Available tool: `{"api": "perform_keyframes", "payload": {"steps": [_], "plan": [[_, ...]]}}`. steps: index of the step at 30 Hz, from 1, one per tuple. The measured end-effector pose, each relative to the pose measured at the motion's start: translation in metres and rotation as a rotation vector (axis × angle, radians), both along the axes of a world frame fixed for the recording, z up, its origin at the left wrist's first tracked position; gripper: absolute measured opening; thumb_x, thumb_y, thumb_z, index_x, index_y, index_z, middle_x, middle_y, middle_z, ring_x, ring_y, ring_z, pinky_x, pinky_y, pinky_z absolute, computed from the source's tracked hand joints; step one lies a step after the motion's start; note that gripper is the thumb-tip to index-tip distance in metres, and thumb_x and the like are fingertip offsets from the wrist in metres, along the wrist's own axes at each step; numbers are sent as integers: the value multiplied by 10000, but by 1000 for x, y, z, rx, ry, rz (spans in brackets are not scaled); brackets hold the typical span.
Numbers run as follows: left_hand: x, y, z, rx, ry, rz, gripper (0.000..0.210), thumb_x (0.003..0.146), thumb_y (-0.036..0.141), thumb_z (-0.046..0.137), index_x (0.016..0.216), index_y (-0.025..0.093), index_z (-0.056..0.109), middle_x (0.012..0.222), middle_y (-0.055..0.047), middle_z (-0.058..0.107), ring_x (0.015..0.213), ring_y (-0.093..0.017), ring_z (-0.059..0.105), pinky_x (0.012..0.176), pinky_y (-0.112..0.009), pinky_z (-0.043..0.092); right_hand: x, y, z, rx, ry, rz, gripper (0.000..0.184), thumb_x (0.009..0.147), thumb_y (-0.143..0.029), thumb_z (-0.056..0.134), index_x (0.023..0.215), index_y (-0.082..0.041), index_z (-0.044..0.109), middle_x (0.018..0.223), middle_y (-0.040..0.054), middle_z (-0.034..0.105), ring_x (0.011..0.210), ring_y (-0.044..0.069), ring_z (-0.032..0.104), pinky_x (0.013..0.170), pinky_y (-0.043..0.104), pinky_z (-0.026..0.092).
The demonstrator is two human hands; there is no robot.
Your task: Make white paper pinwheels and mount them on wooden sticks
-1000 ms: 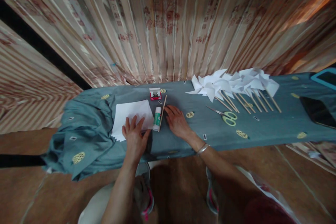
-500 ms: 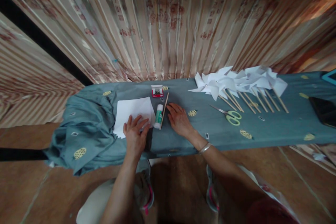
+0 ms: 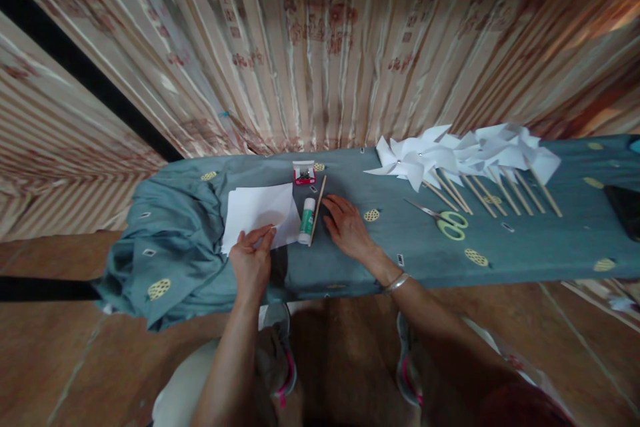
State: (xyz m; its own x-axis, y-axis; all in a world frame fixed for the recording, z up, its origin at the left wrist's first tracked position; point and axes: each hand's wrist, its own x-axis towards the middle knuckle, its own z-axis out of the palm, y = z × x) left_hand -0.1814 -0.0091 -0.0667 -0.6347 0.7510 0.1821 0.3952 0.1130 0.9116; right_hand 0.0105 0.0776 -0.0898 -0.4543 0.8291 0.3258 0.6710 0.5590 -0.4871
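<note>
A stack of white paper [image 3: 257,203] lies on the cloth-covered bench. At its near edge my left hand [image 3: 253,257] pinches the edge of a top sheet between thumb and fingers, and the sheet lifts slightly there. My right hand [image 3: 349,230] rests on the cloth with its fingers apart, holding nothing. Just left of those fingers lies a thin wooden stick [image 3: 318,210], with a green and white glue stick [image 3: 307,220] beside it. A small red box [image 3: 304,173] stands open behind them, with small metallic pieces inside.
White paper pinwheels [image 3: 450,153] on wooden sticks lie in a row at the back right. Green-handled scissors [image 3: 450,223] lie in front of them. A black object [image 3: 623,210] is at the far right. Bunched cloth [image 3: 165,240] covers the left end; a curtain [image 3: 320,67] hangs behind.
My left hand has gone from lying spread on the paper to pinching a sheet's near edge. My right hand stays by the stick. The view has shifted slightly.
</note>
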Motion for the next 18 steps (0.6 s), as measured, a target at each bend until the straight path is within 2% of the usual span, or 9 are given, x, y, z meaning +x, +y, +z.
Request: {"api": "perform_keyframes", "payload": {"steps": [6, 14, 18], "plan": [[-3, -4, 8, -30, -19, 17, 139, 675, 355, 697, 719, 244, 767, 741, -2, 767, 803, -244, 712, 1018, -476, 439, 0, 0, 0, 3, 3, 5, 405, 929, -191, 432, 1316, -135, 536, 1381, 158, 529, 1289, 271, 453, 1060, 461, 390], [-1, -3, 10, -39, -44, 70, 176, 617, 395, 731, 678, 233, 763, 707, 1, 760, 798, -254, 704, 938, -419, 494, 0, 0, -1, 5, -6, 1, 400, 930, -198, 433, 1312, -143, 538, 1379, 150, 532, 1284, 279, 459, 1050, 464, 395], [-1, -2, 11, -23, -60, 57, 178, 649, 388, 689, 655, 223, 753, 657, 19, 738, 767, -243, 690, 932, -412, 495, 0, 0, 1, 3, -16, -2, 398, 928, -192, 434, 1305, -127, 545, 1383, 153, 532, 1286, 286, 455, 1055, 465, 390]]}}
